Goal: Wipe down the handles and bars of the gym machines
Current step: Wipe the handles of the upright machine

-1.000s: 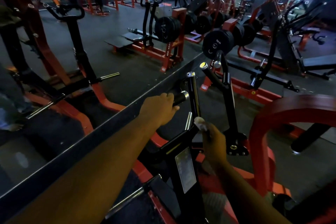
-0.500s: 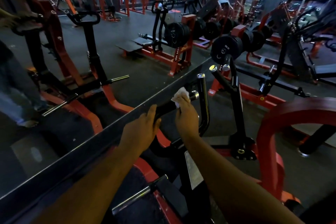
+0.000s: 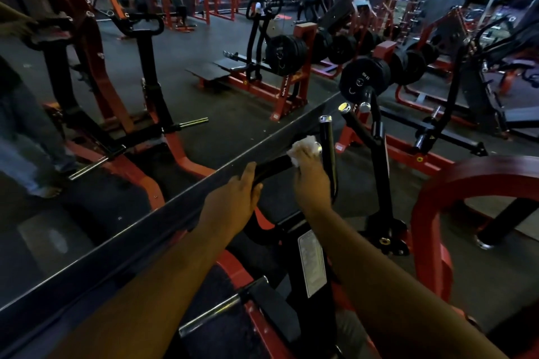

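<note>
A black handle bar (image 3: pixel 274 167) with a chrome end cap juts from the red and black machine in front of me. My left hand (image 3: pixel 233 201) grips the bar's near part. Farther along the same bar, my right hand (image 3: pixel 312 178) holds a white cloth (image 3: pixel 303 148) wrapped over the bar close to its chrome end. An upright black bar (image 3: pixel 328 148) with a chrome top stands just right of the cloth.
A long mirror edge (image 3: pixel 145 218) runs diagonally on the left, reflecting a machine and a person's legs. A second black lever (image 3: pixel 367 137) and loaded weight plates (image 3: pixel 364 79) stand behind. A red curved frame (image 3: pixel 478 178) is at right.
My right hand lifted with the cloth from low on the machine to the horizontal handle and slid toward its chrome end. My left hand slid back along the bar.
</note>
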Tool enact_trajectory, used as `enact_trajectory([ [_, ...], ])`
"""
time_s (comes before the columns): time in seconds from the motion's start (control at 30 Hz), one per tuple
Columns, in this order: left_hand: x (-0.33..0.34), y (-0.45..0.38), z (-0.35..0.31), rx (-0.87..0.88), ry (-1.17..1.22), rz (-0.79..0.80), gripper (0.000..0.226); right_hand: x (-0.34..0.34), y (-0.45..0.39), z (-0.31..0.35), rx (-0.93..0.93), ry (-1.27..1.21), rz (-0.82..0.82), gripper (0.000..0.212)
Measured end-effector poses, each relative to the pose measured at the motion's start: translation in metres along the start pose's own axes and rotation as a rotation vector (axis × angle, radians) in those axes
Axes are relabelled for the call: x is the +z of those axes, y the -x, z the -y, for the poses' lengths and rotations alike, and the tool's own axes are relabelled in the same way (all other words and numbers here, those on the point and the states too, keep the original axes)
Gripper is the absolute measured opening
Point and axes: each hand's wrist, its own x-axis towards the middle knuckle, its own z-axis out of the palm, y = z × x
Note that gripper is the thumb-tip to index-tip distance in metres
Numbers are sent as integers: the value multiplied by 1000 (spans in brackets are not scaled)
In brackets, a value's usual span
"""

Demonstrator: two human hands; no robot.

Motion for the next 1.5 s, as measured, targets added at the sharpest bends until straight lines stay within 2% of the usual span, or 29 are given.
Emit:
enact_trajectory([
  [0.13,-1,0,2,15,81,6,56,6,24,35,-172,-131,103,41],
  [0.2,-1,0,2,20,82,7,56,-11,23,36,-246,-191,78,43],
  [0.23,-2,-1,3,17,62,10,57,-22,17,30,-221,-227,12,44],
  [0.33,-1,-2,2,5,25,17,59,-49,-16,8,36,-272,-222,37],
  [0.37,-1,-2,1,5,22,18,60,-50,-26,0,66,-215,-215,34],
  [0.47,-2,-1,1,6,16,18,59,-31,-29,-15,1,24,23,33],
  [0.5,-1,0,1,5,16,18,59,-20,-24,-17,0,40,47,34],
  [0.6,0,0,1,5,25,-5,59,1,-4,-3,3,-64,-40,40],
  [0.67,1,-2,3,11,41,-10,60,11,8,13,-70,-130,-45,43],
  [0.83,0,0,3,20,105,22,57,-6,26,30,-347,-199,115,40],
  [0.9,-2,0,1,8,97,26,56,-20,18,19,-429,-141,14,38],
  [0.93,-2,0,0,3,85,23,56,-26,10,10,-387,-133,-62,39],
  [1.0,-1,0,-1,1,65,17,57,-31,-10,-7,-189,-110,-147,36],
  [1.07,-2,1,0,0,51,23,57,-23,-23,-15,-84,-71,-67,29],
  [1.13,-2,1,0,-5,35,31,58,-11,-26,-17,-72,-68,27,27],
  [1.2,-1,2,0,-2,21,31,58,-14,-23,-15,-73,-168,46,30],
  [1.27,-1,2,-1,-1,22,29,59,-26,-23,-21,-103,-251,132,36],
  [1.33,-2,1,0,-11,25,36,59,-39,-30,-30,-182,-143,240,38],
  [1.4,-2,0,0,-22,32,47,59,-48,-41,-37,-278,39,274,38],
  [1.5,-2,1,0,-20,46,52,59,-53,-51,-30,-384,174,135,29],
])
